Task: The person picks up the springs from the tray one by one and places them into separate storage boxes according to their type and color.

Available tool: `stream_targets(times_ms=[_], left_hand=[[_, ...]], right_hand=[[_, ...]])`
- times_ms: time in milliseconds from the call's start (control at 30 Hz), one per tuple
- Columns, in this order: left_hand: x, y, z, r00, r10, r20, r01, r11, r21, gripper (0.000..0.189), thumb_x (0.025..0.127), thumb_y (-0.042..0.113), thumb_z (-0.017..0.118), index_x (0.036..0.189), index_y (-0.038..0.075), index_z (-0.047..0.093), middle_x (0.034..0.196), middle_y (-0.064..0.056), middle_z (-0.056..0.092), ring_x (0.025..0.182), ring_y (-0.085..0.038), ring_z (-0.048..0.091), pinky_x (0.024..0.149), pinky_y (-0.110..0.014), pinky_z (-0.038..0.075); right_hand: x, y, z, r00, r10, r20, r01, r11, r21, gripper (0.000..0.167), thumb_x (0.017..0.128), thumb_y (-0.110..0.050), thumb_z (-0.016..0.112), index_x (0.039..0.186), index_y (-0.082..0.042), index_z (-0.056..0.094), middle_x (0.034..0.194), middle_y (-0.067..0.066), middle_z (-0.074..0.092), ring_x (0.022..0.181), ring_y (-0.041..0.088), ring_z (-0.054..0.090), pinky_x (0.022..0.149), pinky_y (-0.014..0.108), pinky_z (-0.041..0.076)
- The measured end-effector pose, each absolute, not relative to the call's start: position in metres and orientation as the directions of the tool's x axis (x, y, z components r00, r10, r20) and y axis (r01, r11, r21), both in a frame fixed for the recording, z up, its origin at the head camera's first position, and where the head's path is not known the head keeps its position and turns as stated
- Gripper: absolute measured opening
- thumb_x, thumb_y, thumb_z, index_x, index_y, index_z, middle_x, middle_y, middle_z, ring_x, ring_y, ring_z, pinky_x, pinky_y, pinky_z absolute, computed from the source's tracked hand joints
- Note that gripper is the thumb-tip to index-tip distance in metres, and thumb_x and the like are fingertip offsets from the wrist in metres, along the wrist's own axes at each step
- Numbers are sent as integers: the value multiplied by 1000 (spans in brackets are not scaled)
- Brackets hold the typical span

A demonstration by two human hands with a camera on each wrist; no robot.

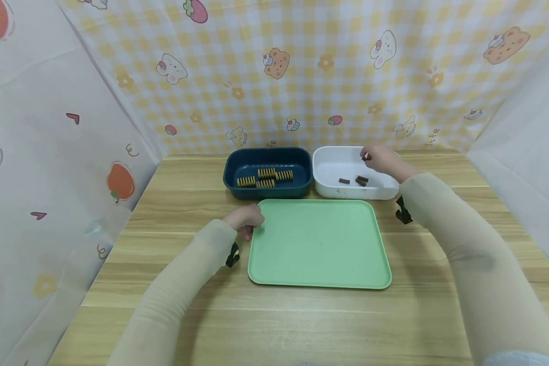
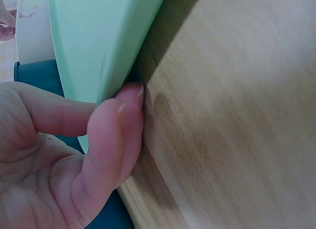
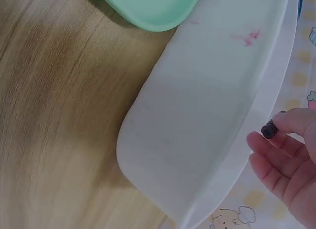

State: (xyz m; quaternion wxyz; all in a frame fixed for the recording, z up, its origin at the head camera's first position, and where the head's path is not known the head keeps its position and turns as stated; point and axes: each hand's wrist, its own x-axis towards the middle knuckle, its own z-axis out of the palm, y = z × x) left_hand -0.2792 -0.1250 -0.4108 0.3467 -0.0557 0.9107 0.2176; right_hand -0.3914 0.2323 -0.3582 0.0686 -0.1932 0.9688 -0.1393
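My left hand (image 1: 245,219) pinches the left rim of a light green tray (image 1: 320,244), near its far corner. In the left wrist view, that hand's fingers (image 2: 106,145) bend around the tray's edge. Over the back right of a white bin (image 1: 327,168), my right hand (image 1: 384,160) holds a small dark spring (image 3: 269,130) between thumb and fingertips. Several more dark brown springs (image 1: 361,180) lie on the bin floor below it. A dark blue bin (image 1: 233,170) beside the white one holds several larger yellow springs (image 1: 266,173).
Both bins stand side by side at the back of a wooden table (image 1: 302,325), just behind the tray. A yellow checked cloth (image 1: 302,76) hangs close behind them. White printed sheeting (image 1: 50,152) bounds the left side.
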Motion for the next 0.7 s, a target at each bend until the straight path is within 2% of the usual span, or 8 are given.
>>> stream_targets(times_ms=[467,700], left_hand=[[-281,-125,-412,-750,33,-661,-262,903,342,51,92,10,33,140,-2,24,69,-15,59,42,-15,56,39,-21,45],[-281,-124,-413,-751,27,-660,-249,914,321,39,90,9,33,128,-2,36,66,-13,57,42,-15,55,39,-21,45]], right_hand=[[-413,215,-379,-939,-329,-99,-276,894,-354,27,83,6,49,110,9,55,109,28,56,98,39,53,83,46,44],[-417,202,-394,-940,-325,-100,-271,894,-356,25,81,5,51,105,7,58,104,25,59,92,35,53,81,44,44]])
